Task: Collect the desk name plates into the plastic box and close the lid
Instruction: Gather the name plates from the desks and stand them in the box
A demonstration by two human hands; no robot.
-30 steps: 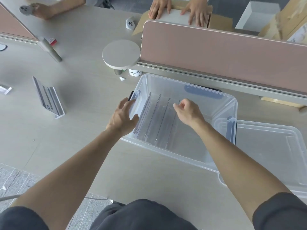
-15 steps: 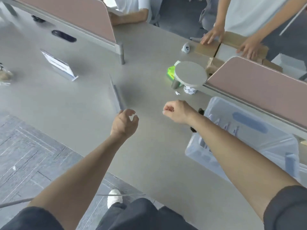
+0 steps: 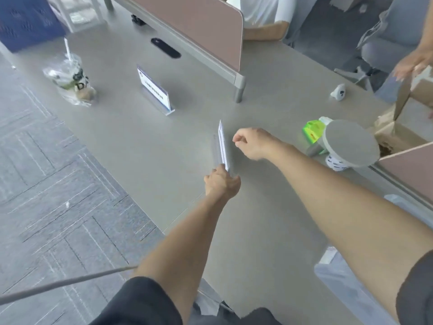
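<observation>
Two name plates show on the grey surface (image 3: 131, 141), both outside the plastic box (image 3: 351, 286), of which only a blurred, clear corner appears at the lower right edge, under the right forearm. The nearer name plate (image 3: 222, 146) stands on edge in the middle of the surface, seen almost end-on as a thin white strip. The left hand (image 3: 221, 184) is at its near end with thumb and fingers closed on it, though motion blur makes the exact grip hard to read, so this looks like a pinch rather than a full grasp. The right hand (image 3: 254, 143) hovers just beside the plate's far half, on its right, fingers loosely curled and holding nothing; the two hands are apart, with the plate running between them. The second name plate (image 3: 153, 89) stands upright farther back and to the left, well apart from both hands, its white and blue face turned toward the left. A drink cup in a clear bag (image 3: 70, 78) sits near the surface's left edge. A pink divider panel (image 3: 199, 26) runs across the back. To the right are a round grey disc (image 3: 350, 143), a green packet (image 3: 312, 131) just beside it, a small white gadget (image 3: 338, 91) and an open cardboard box (image 3: 398, 134), above which another person's hand (image 3: 412, 63) reaches.
</observation>
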